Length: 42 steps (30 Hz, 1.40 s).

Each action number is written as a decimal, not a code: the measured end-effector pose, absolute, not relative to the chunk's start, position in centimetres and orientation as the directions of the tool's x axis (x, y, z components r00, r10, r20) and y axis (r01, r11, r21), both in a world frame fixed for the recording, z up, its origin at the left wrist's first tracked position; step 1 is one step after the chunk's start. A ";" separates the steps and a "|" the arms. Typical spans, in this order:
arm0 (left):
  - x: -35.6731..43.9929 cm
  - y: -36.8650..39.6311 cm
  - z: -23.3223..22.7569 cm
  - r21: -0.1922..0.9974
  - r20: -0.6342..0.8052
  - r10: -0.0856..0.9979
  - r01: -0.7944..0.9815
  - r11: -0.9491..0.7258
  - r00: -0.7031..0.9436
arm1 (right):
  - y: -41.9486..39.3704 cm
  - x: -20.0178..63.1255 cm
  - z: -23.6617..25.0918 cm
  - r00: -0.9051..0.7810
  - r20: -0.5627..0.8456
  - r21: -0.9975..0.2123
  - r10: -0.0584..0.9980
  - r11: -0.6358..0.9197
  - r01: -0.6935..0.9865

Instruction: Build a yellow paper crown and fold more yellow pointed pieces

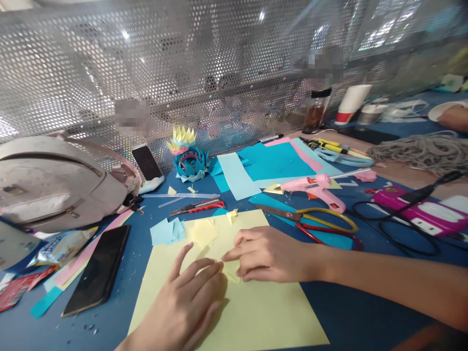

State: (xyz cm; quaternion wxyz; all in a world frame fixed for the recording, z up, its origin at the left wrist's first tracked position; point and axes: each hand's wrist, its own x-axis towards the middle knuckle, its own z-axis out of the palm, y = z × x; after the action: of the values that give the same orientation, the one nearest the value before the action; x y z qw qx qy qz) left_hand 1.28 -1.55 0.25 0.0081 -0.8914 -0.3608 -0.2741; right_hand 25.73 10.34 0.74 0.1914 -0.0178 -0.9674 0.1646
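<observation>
Both hands are resting on a large yellow sheet (252, 312) lying at the near edge of the blue table (365, 312). The left hand (183, 304) is lying palm down with its fingers loosely spread, fingertips pressing on a small yellow paper piece (231, 271) in the middle of the sheet. The right hand (268, 254) is reaching in from the right edge, fingers held together and pressing flat on the same piece; the two hands' fingertips are almost touching. Small yellow squares (204, 230) and light blue squares (167, 231) are lying at the far left corner of the sheet. Just beyond the sheet's far edge, a box cutter (197, 207) with a red grip is lying on the table, and scissors (318, 222) with yellow and red handles are lying to its right. A pink glue gun (316, 187) is resting behind the scissors, on blue paper sheets (270, 163). A folded paper flower (188, 158) in teal and yellow is standing toward the far edge. A black phone (98, 270) is lying face up left of the sheet, and a pale bag (54, 183) is sitting at the left edge.
</observation>
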 end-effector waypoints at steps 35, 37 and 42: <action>2.5 -2.4 0.3 0.196 0.451 0.717 0.725 -0.661 0.532 | 9.9 25.7 1.0 -0.900 0.380 -0.390 0.212 0.919 0.052; 2.5 -2.3 0.4 0.220 0.453 0.710 0.704 -0.675 0.539 | 10.0 25.7 1.0 -0.901 0.379 -0.386 0.211 0.921 0.053; 1.8 -2.2 0.4 0.261 0.403 0.720 0.683 -0.682 0.565 | 10.1 25.7 0.8 -0.906 0.369 -0.401 0.210 0.915 0.048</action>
State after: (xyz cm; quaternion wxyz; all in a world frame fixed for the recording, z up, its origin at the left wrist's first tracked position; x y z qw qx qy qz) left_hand 1.79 -2.21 0.37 -0.0375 -0.8838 -0.3967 -0.2451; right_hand 25.71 10.10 0.82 0.2065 -0.0674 -0.9564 0.1951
